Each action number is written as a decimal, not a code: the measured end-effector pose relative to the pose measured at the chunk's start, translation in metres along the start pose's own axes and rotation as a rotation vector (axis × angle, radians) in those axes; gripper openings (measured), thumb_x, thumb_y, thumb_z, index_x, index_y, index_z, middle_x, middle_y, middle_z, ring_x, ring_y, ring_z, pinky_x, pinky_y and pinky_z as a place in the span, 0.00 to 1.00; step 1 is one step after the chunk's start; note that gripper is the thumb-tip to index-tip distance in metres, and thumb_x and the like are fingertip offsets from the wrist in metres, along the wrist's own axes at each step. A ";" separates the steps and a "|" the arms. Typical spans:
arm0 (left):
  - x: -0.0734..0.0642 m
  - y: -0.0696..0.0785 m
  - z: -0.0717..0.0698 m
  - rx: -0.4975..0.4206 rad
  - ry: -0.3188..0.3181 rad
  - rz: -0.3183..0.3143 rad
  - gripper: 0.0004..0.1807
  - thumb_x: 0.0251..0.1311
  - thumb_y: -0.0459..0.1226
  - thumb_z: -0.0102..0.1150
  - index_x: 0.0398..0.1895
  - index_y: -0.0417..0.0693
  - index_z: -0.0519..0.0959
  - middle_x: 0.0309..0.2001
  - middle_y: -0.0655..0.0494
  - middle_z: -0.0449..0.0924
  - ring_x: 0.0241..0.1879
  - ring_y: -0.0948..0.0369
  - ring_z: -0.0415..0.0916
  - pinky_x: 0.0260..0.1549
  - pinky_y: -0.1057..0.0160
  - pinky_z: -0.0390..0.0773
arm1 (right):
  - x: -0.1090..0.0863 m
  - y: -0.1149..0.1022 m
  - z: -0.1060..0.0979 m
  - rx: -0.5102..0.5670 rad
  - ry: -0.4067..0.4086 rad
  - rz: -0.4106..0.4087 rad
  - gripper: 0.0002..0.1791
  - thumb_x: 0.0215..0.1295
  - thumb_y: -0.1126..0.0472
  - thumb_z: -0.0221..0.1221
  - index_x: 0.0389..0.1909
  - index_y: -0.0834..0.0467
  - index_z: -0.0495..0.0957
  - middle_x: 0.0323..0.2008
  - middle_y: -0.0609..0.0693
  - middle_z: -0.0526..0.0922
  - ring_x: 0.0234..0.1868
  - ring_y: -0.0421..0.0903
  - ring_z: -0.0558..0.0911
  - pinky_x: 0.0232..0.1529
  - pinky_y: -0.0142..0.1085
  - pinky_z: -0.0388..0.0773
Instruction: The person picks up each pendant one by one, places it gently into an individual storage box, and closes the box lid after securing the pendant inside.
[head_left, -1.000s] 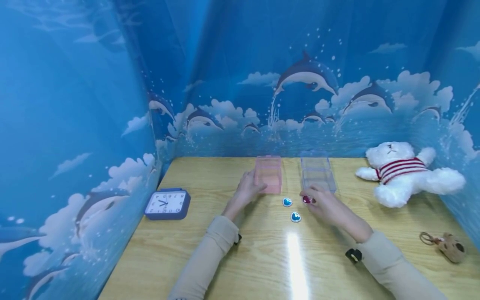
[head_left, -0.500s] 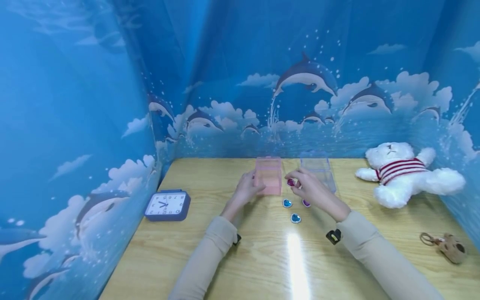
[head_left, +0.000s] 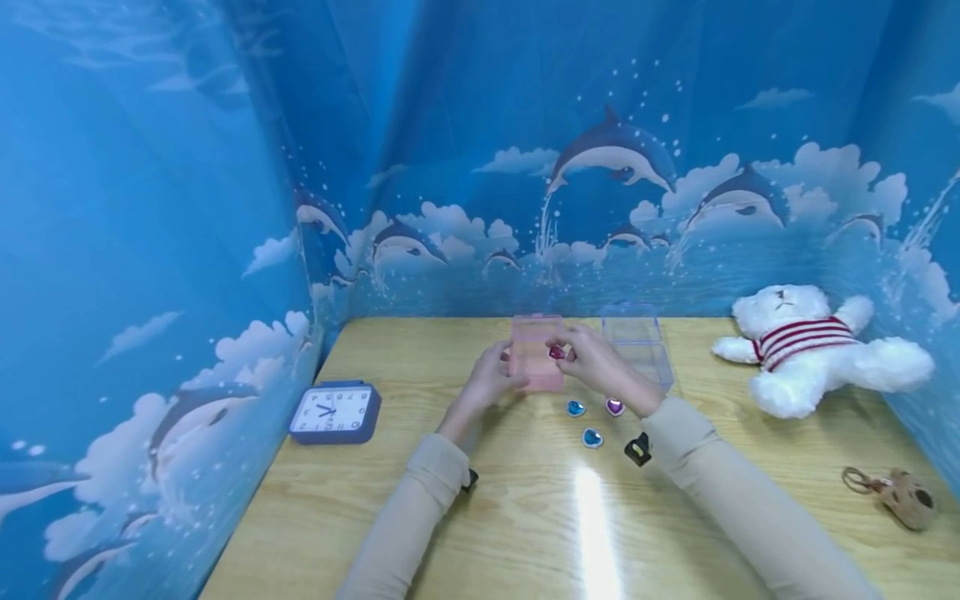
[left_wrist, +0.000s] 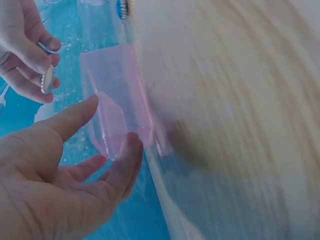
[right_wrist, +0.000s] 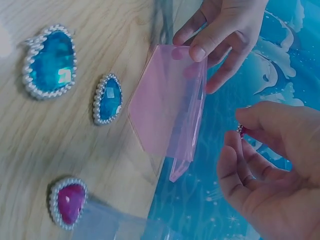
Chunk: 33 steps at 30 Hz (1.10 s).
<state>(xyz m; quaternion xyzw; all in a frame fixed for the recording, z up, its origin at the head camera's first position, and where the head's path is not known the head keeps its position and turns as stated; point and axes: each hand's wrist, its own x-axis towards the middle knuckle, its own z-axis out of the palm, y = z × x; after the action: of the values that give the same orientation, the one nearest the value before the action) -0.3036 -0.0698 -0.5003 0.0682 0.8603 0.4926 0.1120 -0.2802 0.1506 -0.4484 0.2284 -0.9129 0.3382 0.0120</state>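
My left hand holds the left side of an open, clear pink plastic box, thumb and fingers about its wall. In the left wrist view the pink box lies by the fingertips of that hand. My right hand pinches a red gem with a silvery beaded rim, held above the pink box. Edge-on, the gem shows its pale back and beaded edge in the left wrist view. On the table lie two blue gems and a purple gem.
A clear bluish-purple box stands open to the right, partly behind my right hand. A blue clock lies at the left. At the right are a white plush bear and a brown keychain. A dolphin curtain backs the table.
My right hand has lifted the red gem off the table and carried it left to the pink box, uncovering the purple gem. The left hand has stayed at the pink box.
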 end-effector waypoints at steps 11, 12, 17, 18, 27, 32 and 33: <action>0.002 -0.010 -0.001 0.021 0.000 0.095 0.45 0.62 0.30 0.72 0.80 0.40 0.60 0.64 0.35 0.76 0.55 0.44 0.82 0.53 0.53 0.88 | 0.026 0.002 0.019 0.060 0.019 -0.071 0.32 0.58 0.78 0.67 0.62 0.52 0.84 0.70 0.57 0.80 0.38 0.45 0.83 0.34 0.30 0.81; 0.002 -0.011 0.000 0.015 0.001 0.095 0.45 0.62 0.30 0.72 0.80 0.41 0.60 0.64 0.35 0.76 0.55 0.44 0.82 0.54 0.52 0.88 | 0.028 0.002 0.020 0.062 0.018 -0.077 0.31 0.58 0.78 0.67 0.62 0.53 0.84 0.71 0.56 0.79 0.38 0.45 0.83 0.33 0.30 0.81; 0.004 -0.015 0.000 -0.085 -0.009 0.064 0.45 0.62 0.30 0.72 0.80 0.44 0.60 0.65 0.35 0.75 0.60 0.41 0.80 0.58 0.51 0.87 | 0.036 0.002 0.027 0.079 0.008 -0.117 0.27 0.55 0.81 0.66 0.50 0.51 0.88 0.72 0.54 0.79 0.47 0.51 0.85 0.34 0.30 0.81; 0.004 -0.015 -0.001 -0.110 -0.014 0.057 0.44 0.63 0.30 0.72 0.80 0.44 0.60 0.65 0.35 0.75 0.61 0.40 0.80 0.58 0.51 0.88 | 0.037 0.002 0.028 0.078 0.011 -0.132 0.26 0.54 0.82 0.65 0.46 0.50 0.88 0.70 0.54 0.81 0.48 0.51 0.86 0.34 0.31 0.82; 0.006 -0.013 -0.005 -0.378 -0.036 -0.082 0.38 0.65 0.25 0.65 0.78 0.43 0.66 0.64 0.33 0.75 0.49 0.51 0.84 0.50 0.58 0.90 | 0.049 0.002 0.043 0.056 0.036 -0.234 0.19 0.53 0.85 0.62 0.33 0.58 0.85 0.46 0.56 0.90 0.47 0.54 0.86 0.44 0.41 0.88; 0.006 -0.011 -0.007 -0.482 -0.046 -0.159 0.35 0.66 0.24 0.64 0.76 0.45 0.69 0.63 0.38 0.76 0.44 0.57 0.84 0.51 0.58 0.91 | 0.048 -0.003 0.046 0.019 0.044 -0.188 0.21 0.52 0.86 0.61 0.31 0.57 0.86 0.41 0.54 0.90 0.45 0.52 0.88 0.45 0.40 0.88; 0.006 -0.011 -0.007 -0.492 -0.046 -0.163 0.35 0.66 0.24 0.63 0.76 0.45 0.69 0.62 0.39 0.76 0.44 0.57 0.84 0.52 0.57 0.90 | 0.048 -0.004 0.047 0.009 0.045 -0.178 0.21 0.52 0.86 0.61 0.30 0.56 0.86 0.40 0.54 0.91 0.45 0.52 0.88 0.46 0.40 0.89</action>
<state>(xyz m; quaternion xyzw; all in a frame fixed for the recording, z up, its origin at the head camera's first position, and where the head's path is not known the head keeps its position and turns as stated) -0.3108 -0.0800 -0.5074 -0.0196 0.7144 0.6748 0.1840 -0.3155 0.0995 -0.4739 0.3009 -0.8870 0.3449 0.0613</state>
